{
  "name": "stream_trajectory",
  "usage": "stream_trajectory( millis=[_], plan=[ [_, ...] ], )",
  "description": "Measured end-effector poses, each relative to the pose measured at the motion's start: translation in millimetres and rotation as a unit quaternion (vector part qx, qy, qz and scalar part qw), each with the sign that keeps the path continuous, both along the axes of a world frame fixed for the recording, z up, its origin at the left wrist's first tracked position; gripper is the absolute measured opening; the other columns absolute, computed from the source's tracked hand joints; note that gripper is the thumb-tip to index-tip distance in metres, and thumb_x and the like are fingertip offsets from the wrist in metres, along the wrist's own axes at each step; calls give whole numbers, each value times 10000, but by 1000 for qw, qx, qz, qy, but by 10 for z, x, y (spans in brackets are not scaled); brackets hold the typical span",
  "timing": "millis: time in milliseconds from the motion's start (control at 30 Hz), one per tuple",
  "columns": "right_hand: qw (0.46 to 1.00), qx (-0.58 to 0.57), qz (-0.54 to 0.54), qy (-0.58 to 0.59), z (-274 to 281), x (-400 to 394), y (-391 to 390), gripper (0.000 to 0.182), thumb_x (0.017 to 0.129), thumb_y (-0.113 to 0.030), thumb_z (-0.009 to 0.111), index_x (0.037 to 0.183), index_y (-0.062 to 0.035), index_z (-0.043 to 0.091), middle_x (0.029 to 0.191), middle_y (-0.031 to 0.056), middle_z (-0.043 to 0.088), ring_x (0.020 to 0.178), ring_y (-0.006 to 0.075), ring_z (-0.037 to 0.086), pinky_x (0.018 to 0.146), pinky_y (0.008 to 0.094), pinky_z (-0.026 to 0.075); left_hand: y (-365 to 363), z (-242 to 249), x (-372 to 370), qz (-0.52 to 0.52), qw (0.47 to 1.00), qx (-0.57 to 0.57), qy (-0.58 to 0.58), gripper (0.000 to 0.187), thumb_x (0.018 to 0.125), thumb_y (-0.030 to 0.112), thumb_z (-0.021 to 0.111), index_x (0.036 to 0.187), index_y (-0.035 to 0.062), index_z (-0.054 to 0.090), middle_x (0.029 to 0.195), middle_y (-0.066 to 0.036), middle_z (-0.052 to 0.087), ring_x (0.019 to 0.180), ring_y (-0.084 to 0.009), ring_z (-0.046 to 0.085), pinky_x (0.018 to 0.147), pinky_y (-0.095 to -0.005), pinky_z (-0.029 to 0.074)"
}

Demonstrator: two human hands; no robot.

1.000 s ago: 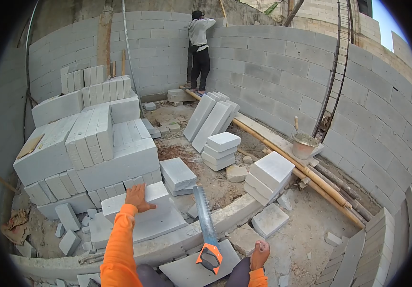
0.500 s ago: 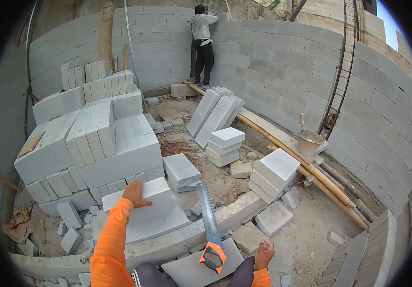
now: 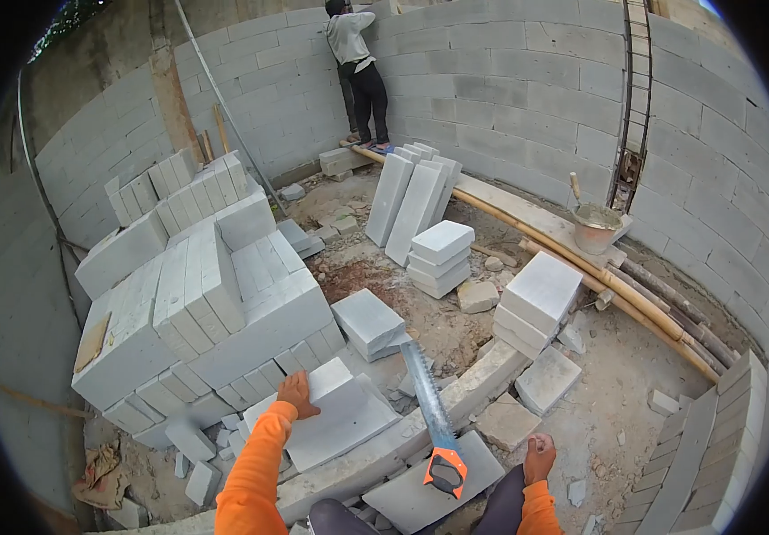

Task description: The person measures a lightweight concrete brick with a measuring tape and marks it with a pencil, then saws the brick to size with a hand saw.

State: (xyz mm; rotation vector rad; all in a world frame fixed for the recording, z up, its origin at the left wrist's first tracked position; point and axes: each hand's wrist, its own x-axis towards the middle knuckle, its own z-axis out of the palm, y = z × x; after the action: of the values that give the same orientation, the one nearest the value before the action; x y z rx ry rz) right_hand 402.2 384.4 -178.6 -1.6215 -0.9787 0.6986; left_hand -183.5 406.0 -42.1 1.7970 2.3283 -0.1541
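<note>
Head view: a pale grey, rectangular masonry block (image 3: 328,378) sits low in front of the person, at the near corner of a large pile of similar blocks (image 3: 260,334). On its top edge rests the left hand (image 3: 298,395), fingers apart and thumb out to the right, laid on the block rather than clamped round it. To the right, between the knees, the orange-and-black handle of a steel-bladed handsaw (image 3: 445,473) lies over a flat pale slab (image 3: 400,493), its toothed blade pointing away across a rough concrete curb (image 3: 478,379). No hand touches the saw. Beside the right knee, the right hand (image 3: 540,456) has its fingers bent inward; how tightly they close, I cannot tell. Farther out, a mortar-smeared bucket (image 3: 596,234) stands near long yellow bamboo poles (image 3: 554,247). At the far wall corner, another person in a grey top (image 3: 351,37) stands facing the blockwork.
</note>
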Motion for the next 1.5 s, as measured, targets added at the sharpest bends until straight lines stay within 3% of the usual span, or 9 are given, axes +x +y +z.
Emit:
stream_trajectory(
  millis=[200,500,567,667,767,867,967,1133,1500],
  plan=[
    [993,-58,-47,-87,382,166,-177,150,889,-108,686,1010,-20,676,701,53,588,636,159,547,639,320,465,107,287,373,83,979,-157,97,965,789,345,792,1526,57,240,1529,-130,377,1451,-389,360,1140,-610,339],
    [988,-62,33,-139,1670,514,-1103,186,857,-85,680,1038,-49,662,713,96,614,624,240,598,611,373,491,-522,-99,929,80,985,-41,144,786,771,271,818,1391,96,368,1391,-99,467,1322,-316,466,1096,-613,344],
    [929,-90,146,-329,2135,970,-1519,397,990,-201,568,1336,-6,549,1295,263,617,1189,434,602,999,469,502,-754,36,1014,34,990,-129,52,984,814,293,755,1546,49,144,1577,-175,278,1442,-399,327,1143,-643,285],
    [919,-113,77,-371,2879,1374,-2048,279,988,-206,565,1194,-33,637,1124,268,666,1061,459,631,925,498,519,-1085,665,1362,-6,976,-217,18,968,876,304,657,1617,28,98,1646,-222,242,1488,-434,290,1159,-644,281],
    [915,-176,63,-358,3312,1686,-2452,355,1002,-261,559,1307,-84,600,1194,269,658,1059,450,648,932,494,525,-1529,1029,1526,-6,977,-212,24,910,875,321,660,1608,47,196,1620,-203,319,1461,-417,352,1146,-610,332],
    [820,-419,90,-379,3469,1762,-2751,616,973,-389,582,1524,-157,432,1203,266,667,1051,440,662,924,518,521,-1817,1503,1696,15,979,-203,5,910,866,321,670,1597,47,203,1608,-200,327,1455,-415,357,1144,-610,332],
    [931,-153,30,-330,3649,1756,-2885,193,857,-150,680,1022,-53,665,773,128,655,707,331,650,668,434,524,-1971,1940,1888,39,982,-183,-12,910,857,321,681,1586,48,210,1596,-198,334,1448,-413,362,1142,-609,333],
    [908,-346,60,-230,3789,1844,-2895,255,874,-275,684,1058,-99,689,1019,204,726,1010,414,679,886,473,544,-2235,2513,2153,59,985,-156,-35,910,842,321,698,1567,48,221,1577,-193,347,1438,-410,371,1139,-609,334],
    [861,-469,34,-194,3334,2090,-3426,528,835,-474,713,1053,7,727,1104,236,723,1070,375,692,947,435,536,-2270,2787,2338,110,985,-94,-93,911,810,322,736,1527,49,245,1534,-182,374,1414,-402,390,1132,-607,337]
  ],
)
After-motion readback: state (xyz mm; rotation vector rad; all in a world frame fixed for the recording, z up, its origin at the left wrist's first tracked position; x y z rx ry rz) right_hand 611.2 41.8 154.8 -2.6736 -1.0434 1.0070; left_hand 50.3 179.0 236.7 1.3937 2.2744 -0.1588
